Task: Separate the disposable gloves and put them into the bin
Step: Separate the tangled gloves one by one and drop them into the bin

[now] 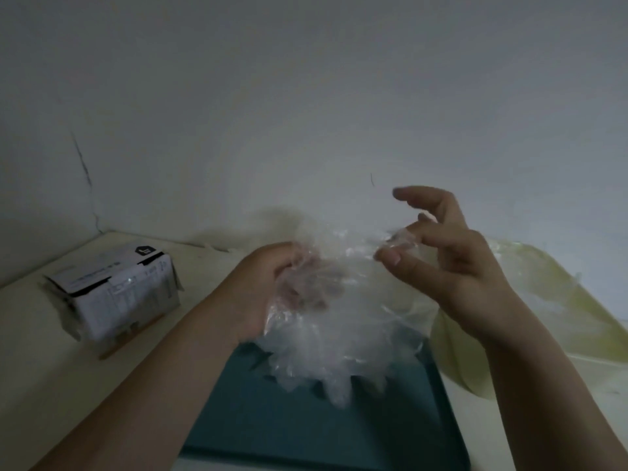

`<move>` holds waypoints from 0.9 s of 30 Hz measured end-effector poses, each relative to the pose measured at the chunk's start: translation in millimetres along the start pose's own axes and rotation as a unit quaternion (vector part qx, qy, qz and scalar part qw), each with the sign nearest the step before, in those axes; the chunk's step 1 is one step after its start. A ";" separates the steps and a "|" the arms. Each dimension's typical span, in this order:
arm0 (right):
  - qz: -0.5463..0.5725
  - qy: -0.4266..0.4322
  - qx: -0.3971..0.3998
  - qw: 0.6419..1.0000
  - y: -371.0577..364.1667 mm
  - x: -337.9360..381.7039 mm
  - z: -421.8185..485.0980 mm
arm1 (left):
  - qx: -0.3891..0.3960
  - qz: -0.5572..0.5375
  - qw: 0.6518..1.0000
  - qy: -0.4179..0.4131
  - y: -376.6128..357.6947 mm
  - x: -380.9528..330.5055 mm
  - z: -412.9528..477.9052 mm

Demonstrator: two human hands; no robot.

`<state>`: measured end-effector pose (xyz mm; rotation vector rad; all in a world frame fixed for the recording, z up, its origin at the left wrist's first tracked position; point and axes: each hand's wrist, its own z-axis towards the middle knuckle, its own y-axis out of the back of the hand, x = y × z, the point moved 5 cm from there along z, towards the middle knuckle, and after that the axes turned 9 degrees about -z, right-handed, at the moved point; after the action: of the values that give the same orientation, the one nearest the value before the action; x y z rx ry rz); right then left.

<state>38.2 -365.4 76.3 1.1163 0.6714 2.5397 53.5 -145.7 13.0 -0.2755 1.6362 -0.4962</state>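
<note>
Gloves (339, 321) hang as one clear, crinkled clump just above the teal bin (306, 436); they look nearly weightless, limp and clingy. Your left hand (268, 283) is curled round the upper part of the bunch. Your right hand (452, 263) pinches a thin edge between thumb and fingertip, other fingers spread. That edge is probably a single glove's, though blur hides it. Take hold only at a free edge and peel gently; expect the film to slip and stretch.
</note>
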 end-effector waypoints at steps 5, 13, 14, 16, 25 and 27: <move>0.098 -0.073 0.111 0.986 -20.2 -14.4 -2.4 | 0.055 -0.055 0.997 -0.009 -14.1 2.6 -6.8; 0.100 -0.116 0.050 0.987 -22.5 -32.4 1.5 | 0.002 -0.067 0.998 0.014 -10.0 3.7 -4.8; 0.091 -0.120 0.050 0.987 -22.1 -34.4 1.9 | 0.013 -0.042 0.999 0.014 -11.1 5.2 -6.8; 0.076 -0.134 0.062 0.986 -21.1 -36.6 1.2 | 0.030 0.002 1.000 0.008 -10.8 7.4 -7.9; 0.047 -0.212 -0.179 0.960 -1.6 -43.4 -1.0 | -0.154 0.017 0.975 -0.161 8.1 -28.2 -4.2; 0.049 -0.223 -0.197 0.953 12.3 -38.7 -0.2 | -0.133 0.023 0.975 -0.175 0.7 -31.9 -8.3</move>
<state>62.6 -392.7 58.7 1.5168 -0.0073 2.2268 49.7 -129.2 41.3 -0.4951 1.3573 -0.1775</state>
